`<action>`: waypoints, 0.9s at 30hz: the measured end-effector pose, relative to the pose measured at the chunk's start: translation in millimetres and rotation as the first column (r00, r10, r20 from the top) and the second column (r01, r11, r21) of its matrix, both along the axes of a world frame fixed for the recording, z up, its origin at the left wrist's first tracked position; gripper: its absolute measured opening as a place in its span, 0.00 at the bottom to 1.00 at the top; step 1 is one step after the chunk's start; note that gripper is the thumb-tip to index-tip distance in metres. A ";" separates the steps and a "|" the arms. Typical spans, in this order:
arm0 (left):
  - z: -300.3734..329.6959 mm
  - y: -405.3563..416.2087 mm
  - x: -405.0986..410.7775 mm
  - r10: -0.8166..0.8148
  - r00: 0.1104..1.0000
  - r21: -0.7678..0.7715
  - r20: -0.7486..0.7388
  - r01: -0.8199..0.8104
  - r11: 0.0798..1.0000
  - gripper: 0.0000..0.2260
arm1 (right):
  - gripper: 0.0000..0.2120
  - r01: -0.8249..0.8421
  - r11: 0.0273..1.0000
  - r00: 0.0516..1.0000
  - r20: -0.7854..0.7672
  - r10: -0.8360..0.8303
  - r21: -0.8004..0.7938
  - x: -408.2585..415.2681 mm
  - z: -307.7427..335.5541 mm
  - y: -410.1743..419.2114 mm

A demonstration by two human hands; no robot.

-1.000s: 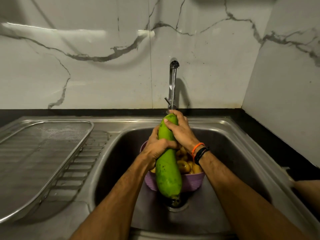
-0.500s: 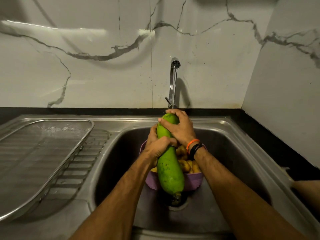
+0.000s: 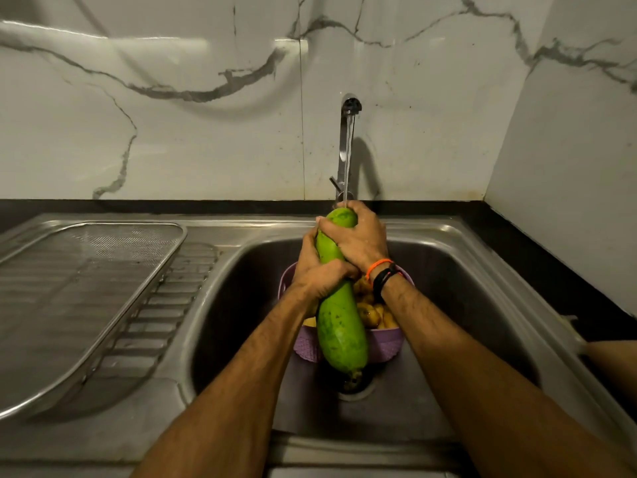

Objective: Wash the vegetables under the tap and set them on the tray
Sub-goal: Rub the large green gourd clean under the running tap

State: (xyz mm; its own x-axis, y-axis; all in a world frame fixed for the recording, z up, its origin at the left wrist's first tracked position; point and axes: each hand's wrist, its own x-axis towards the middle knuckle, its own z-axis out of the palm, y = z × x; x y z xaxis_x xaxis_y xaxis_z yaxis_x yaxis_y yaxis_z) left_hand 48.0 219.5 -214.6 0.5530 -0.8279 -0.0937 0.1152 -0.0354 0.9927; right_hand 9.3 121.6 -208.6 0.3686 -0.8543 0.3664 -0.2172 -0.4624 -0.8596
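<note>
Now both hands, left [image 3: 320, 274] and right [image 3: 358, 238], gripping upright gourd [image 3: 339, 326] (under tap [image 3: 346, 146])

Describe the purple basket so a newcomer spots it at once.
Start at the steel sink below the tap. The purple basket sits on its floor, behind the long green gourd both hands hold. It alone is plastic, and holds small yellowish vegetables.

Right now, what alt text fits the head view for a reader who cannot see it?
Two bare hands, left hand and right hand, grip a long green gourd under the running steel tap over a steel sink. Below sits a purple basket of yellowish vegetables; a steel mesh tray lies left.
</note>
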 end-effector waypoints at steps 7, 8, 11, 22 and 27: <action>1.8 3.1 -1.7 -0.041 0.996 -0.043 -0.079 0.037 0.998 0.38 | 0.19 -0.273 0.931 0.947 0.236 0.217 0.242 -7.6 8.4 -8.4; 1.6 3.6 -1.7 -0.036 0.996 -0.045 -0.082 0.033 0.998 0.38 | 0.21 -0.295 0.908 0.934 0.288 0.210 0.297 -6.8 7.2 -8.9; 1.3 3.6 -2.0 -0.010 0.999 -0.027 -0.044 0.009 1.000 0.37 | 0.22 -0.263 0.870 0.944 0.298 0.143 0.416 -2.6 4.2 -2.1; -0.9 3.1 -0.8 -0.027 1.000 -0.009 -0.002 0.027 1.000 0.40 | 0.16 -0.077 0.997 0.993 -0.085 0.077 0.004 -2.5 4.4 0.5; 4.0 5.6 -2.8 -0.023 0.998 -0.036 -0.051 0.022 0.999 0.38 | 0.21 -0.349 0.869 0.926 0.271 0.263 0.350 -10.6 10.3 -6.9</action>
State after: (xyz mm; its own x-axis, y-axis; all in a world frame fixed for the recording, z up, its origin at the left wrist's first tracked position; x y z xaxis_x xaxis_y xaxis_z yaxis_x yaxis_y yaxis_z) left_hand 45.2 225.1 -210.5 0.5294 -0.8434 -0.0917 0.1655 -0.0033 0.9862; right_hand -1.4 114.7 -198.2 0.5873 -0.7989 0.1297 0.0837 -0.0995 -0.9915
